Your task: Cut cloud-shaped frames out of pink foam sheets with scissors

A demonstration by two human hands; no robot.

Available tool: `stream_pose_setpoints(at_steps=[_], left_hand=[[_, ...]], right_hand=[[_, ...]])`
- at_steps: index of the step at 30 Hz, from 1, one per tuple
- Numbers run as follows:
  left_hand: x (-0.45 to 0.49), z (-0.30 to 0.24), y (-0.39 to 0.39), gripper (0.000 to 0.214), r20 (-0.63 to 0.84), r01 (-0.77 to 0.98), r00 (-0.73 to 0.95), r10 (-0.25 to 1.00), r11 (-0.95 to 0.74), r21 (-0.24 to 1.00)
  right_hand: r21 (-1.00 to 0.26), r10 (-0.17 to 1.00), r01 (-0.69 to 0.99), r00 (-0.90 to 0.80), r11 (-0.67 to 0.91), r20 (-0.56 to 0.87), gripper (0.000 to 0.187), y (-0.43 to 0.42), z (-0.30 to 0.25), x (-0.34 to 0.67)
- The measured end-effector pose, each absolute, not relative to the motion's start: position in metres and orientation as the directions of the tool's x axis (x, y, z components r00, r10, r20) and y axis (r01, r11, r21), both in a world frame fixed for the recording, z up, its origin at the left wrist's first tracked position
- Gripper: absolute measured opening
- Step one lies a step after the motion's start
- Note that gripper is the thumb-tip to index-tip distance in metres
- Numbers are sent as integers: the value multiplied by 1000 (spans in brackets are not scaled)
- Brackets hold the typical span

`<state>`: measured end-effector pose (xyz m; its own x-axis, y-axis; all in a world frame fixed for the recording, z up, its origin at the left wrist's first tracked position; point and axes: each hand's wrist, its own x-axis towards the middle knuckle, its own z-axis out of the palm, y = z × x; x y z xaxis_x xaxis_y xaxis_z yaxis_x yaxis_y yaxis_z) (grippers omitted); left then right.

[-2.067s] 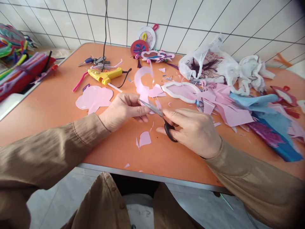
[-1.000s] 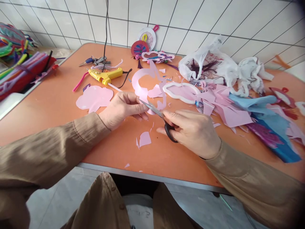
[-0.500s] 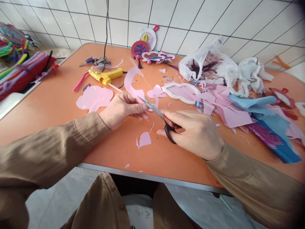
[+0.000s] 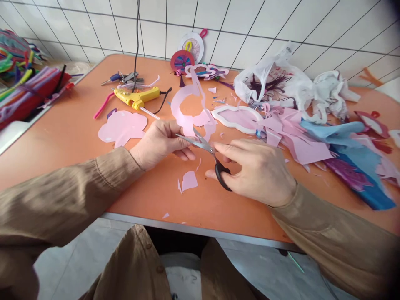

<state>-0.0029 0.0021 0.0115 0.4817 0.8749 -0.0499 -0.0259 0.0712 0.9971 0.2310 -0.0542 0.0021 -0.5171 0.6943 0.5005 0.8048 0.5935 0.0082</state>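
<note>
My left hand [image 4: 158,143] pinches a curved pink paper cut-out [image 4: 185,109] that stands up above the orange table [image 4: 78,166]. My right hand [image 4: 254,171] grips black-handled scissors [image 4: 206,155], whose blades are parted around the paper's lower edge beside my left fingers. Small pink offcuts [image 4: 188,181] lie on the table just below both hands.
A pink cloud-shaped paper [image 4: 122,127] and a yellow glue gun [image 4: 137,97] lie to the left. A white-rimmed pink shape [image 4: 239,117], pink and blue paper scraps [image 4: 315,141] and a white plastic bag [image 4: 281,85] crowd the right. Pipe cleaners [image 4: 21,89] fill the far left.
The pink cut-out has turned in my left hand over the frames. The scissor blades, nearly closed earlier, have opened wider and sit lower against the paper.
</note>
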Motion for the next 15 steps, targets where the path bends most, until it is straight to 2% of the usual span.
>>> stream_pose_setpoints(at_steps=[9, 15], left_hand=[[-3, 13, 1, 16, -24, -51, 531, 847, 60, 997], [-3, 12, 1, 17, -37, -39, 525, 850, 67, 997]], right_hand=[[-25, 708, 803, -510, 596, 489, 30, -57, 6, 230], [-5, 697, 804, -512, 594, 502, 28, -56, 4, 229]])
